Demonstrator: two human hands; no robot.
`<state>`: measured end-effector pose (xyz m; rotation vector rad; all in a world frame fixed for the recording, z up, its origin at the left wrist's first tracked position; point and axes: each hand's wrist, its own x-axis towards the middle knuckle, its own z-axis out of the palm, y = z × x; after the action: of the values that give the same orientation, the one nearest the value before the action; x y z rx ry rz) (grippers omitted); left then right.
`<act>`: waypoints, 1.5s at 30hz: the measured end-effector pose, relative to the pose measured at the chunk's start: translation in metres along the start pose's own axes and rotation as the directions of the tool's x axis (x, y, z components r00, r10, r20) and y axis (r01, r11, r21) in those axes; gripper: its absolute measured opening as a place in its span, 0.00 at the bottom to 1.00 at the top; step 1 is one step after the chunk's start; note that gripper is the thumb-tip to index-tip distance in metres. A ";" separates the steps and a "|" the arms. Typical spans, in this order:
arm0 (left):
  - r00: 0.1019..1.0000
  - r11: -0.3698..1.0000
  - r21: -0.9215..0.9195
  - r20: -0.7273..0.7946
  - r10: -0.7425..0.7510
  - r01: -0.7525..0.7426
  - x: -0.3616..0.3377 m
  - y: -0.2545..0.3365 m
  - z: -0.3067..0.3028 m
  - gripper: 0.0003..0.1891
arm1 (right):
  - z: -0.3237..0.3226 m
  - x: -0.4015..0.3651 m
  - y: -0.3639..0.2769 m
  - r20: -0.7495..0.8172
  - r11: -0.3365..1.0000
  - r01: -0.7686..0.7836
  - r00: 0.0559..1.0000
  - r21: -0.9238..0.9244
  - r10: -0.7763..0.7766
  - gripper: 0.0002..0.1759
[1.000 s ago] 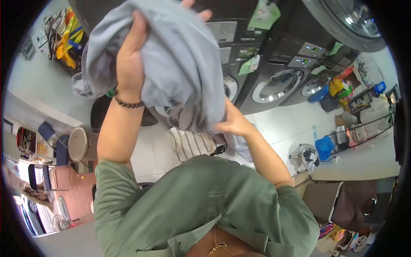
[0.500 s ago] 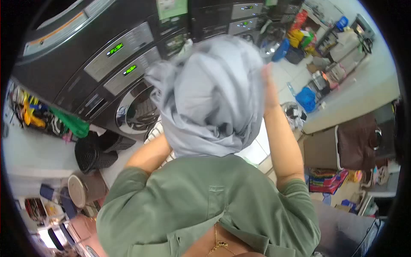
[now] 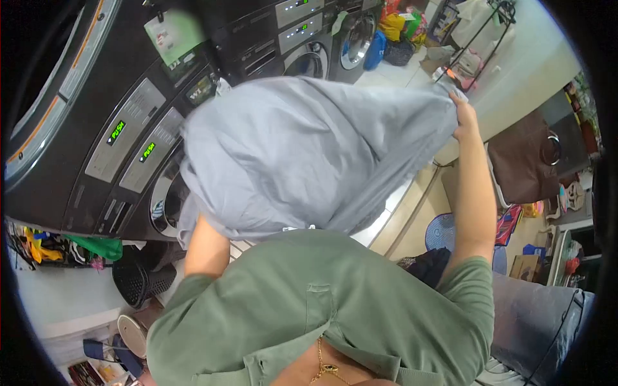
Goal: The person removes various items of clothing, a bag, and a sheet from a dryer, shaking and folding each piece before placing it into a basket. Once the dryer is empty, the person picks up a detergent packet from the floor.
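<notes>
A large grey bedsheet (image 3: 283, 151) hangs bunched and partly spread in front of my chest. My right hand (image 3: 465, 116) pinches one corner of it, holding it out to the right and up. Folds of the sheet run from that corner toward the middle. My left forearm (image 3: 207, 248) goes in under the sheet's left side, and the cloth hides my left hand and its fingers. A small white label (image 3: 299, 228) shows at the sheet's near edge, close to my green shirt (image 3: 315, 276).
Dark stacked laundry machines (image 3: 129, 148) with lit green displays stand at the left. More front-loaders (image 3: 356, 40) are at the back. A black basket (image 3: 132, 280) sits lower left. A brown bag (image 3: 524, 157) and a blue round mat (image 3: 440, 231) are at the right.
The sheet has gone from a tight bundle to a wider spread. My right hand has moved out to the right, drawing a corner with it. The view has turned somewhat.
</notes>
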<state>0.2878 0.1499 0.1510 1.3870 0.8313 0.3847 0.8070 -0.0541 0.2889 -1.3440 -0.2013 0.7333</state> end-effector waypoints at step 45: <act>0.964 0.566 0.781 0.192 0.186 -0.265 0.132 0.160 -0.007 0.30 | -0.543 -0.050 -0.136 -0.349 0.353 -0.234 0.885 -0.906 -0.309 0.31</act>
<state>0.4069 0.2748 0.2663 2.3764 0.7772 0.1166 1.1073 -0.5291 0.2952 -2.6209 -0.2811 0.1275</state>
